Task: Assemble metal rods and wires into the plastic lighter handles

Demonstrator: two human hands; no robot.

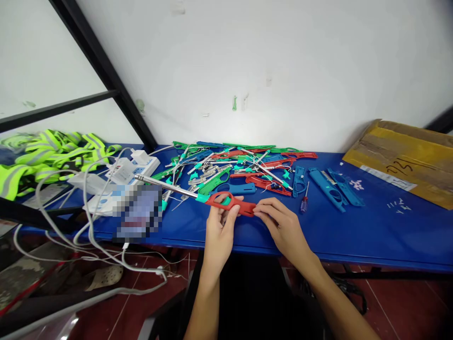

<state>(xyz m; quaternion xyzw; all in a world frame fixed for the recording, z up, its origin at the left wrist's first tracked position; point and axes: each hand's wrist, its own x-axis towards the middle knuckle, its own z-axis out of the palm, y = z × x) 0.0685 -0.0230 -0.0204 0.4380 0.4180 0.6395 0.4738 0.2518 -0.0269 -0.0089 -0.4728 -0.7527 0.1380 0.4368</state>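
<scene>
A red lighter (244, 208) with a long metal tube and a teal collar is held above the front of the blue table, its tube pointing left. My left hand (222, 224) grips its handle near the trigger opening, thumb on top. The fingers of my right hand (278, 219) pinch the handle's right end; any small part between them is hidden. Behind the hands lies a pile of lighter parts (212, 182) in green, red and blue, with metal tubes and thin wires. A small screwdriver (304, 203) rests to the right, beside blue casing halves (327, 190).
White power strips (120, 191) with plugs and looping cables lie at the left, near a pixelated device (139, 212). Yellow reflective straps (46, 158) are heaped at the far left. A taped cardboard box (406, 158) stands at the right on the blue table (375, 236).
</scene>
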